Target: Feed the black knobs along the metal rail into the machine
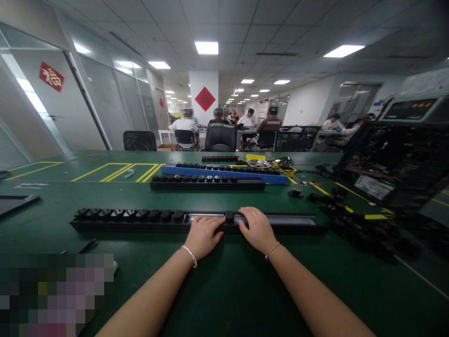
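A long black rail [129, 227] with a channel lies across the table in front of me. Several small black blocks, like socket modules [154, 215], sit in a row in its left part. One separate black block [229, 216] sits in the channel between my hands. My left hand [205, 236] rests over the rail, fingers stretched toward that block, the fingertips at its left side. To its right, my right hand [257, 229] lies over the rail with the fingers apart and slightly bent. Contact between the right fingertips and the block cannot be made out.
Beyond stand another filled black rail [206, 186] and a blue rail [224, 174]. Loose black parts [372, 229] are heaped at right, near a large dark open-fronted case [396, 159]. A metal dish [258, 163] lies at the back. People sit at farther tables.
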Motion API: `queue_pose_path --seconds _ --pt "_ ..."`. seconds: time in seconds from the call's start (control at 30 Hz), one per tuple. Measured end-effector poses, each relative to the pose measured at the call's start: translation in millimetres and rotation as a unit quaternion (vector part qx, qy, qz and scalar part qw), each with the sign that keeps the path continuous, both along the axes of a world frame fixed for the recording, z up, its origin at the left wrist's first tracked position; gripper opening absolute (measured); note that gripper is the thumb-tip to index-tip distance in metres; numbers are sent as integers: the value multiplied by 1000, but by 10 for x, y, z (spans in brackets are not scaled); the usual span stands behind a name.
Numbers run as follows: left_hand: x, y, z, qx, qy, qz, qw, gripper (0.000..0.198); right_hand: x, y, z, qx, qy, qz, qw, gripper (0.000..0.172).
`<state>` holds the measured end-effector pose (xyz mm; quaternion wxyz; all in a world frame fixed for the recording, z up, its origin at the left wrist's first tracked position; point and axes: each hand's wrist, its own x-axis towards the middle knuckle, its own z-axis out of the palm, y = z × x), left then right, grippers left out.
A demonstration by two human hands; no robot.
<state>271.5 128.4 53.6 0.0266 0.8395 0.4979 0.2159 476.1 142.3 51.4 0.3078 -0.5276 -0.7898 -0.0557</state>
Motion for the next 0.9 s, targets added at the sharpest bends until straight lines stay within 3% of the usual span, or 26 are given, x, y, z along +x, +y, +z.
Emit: queue_pose_path --seconds 0.17,0.47,0.9 --pt "10 -7 -5 9 0 -3 1000 40 -128 -38 -22 -25 3 6 1000 38" --pt "20 -19 -21 16 15 -12 1000 45 -236 -24 58 -79 43 -46 995 37" --pt "54 -69 -9 17 54 -1 998 54 -329 -23 81 -79 82 -96 989 29"
